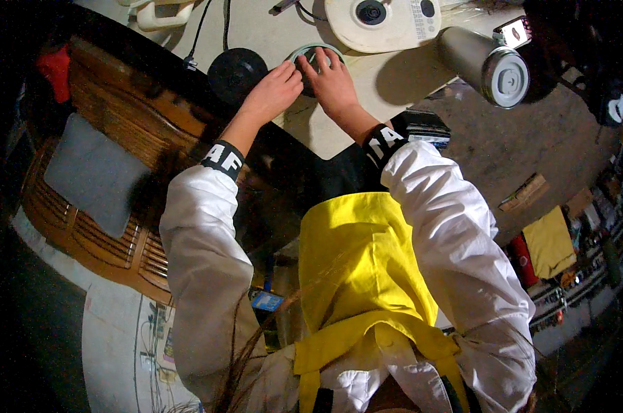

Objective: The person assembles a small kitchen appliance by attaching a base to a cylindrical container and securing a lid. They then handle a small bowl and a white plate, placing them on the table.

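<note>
My two hands meet at a round piece with a pale green rim and a dark middle [316, 47] on the table. My left hand [275, 93] has its fingers bent against the left side of the rim. From the right, my right hand [330, 86] reaches over the piece, fingers bent and slightly spread on it. Both hands cover much of the piece, so its exact kind is hidden. Just left of it lies a black round base [237, 77] with a cord running from it. Beyond my right hand is a white appliance base [411, 31] with a black round connector.
A silver tumbler [466, 55] with a pale lid stands or lies at the table's right. The light table [322, 138] ends near my wrists. At left is a wooden bench [94, 62] with a grey cushion [94, 175]. A white handled object [161, 17] sits at far left.
</note>
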Tool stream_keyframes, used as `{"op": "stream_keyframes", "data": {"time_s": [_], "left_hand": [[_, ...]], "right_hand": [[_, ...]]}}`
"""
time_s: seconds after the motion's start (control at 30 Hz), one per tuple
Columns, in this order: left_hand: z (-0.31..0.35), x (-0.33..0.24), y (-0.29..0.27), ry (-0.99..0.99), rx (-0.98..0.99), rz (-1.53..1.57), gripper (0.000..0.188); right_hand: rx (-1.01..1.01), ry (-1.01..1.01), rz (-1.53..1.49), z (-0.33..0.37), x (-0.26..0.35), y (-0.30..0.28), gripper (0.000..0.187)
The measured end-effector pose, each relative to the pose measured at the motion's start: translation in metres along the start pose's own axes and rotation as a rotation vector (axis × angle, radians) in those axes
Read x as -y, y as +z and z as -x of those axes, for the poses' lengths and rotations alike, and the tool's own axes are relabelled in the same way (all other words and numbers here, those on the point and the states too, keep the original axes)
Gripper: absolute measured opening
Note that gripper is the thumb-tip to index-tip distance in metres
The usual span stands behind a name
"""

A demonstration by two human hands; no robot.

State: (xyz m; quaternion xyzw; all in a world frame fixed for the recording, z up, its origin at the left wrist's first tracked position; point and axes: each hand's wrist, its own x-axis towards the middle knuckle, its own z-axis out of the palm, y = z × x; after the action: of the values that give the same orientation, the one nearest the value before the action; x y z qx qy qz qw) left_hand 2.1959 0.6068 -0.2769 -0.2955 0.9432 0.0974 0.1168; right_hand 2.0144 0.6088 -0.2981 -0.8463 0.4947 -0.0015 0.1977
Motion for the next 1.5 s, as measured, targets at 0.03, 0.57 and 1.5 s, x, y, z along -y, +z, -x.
{"op": "stream_keyframes", "data": {"time_s": [0.03, 0.57, 1.5], "left_hand": [[0.001, 0.000, -0.002, -0.006, 0.030, 0.007, 0.019], [-0.005, -0.009, 0.001, 0.001, 0.080, -0.164, 0.026], [-0.029, -0.041, 0.013, 0.020, 0.488, -0.621, 0.039]], "right_hand": [[0.009, 0.007, 0.022, -0.002, 0.002, -0.001, 0.057], [-0.014, 0.042, 0.112, -0.008, 0.007, 0.002, 0.051], [0.040, 0.045, 0.100, -0.008, 0.009, -0.005, 0.058]]}}
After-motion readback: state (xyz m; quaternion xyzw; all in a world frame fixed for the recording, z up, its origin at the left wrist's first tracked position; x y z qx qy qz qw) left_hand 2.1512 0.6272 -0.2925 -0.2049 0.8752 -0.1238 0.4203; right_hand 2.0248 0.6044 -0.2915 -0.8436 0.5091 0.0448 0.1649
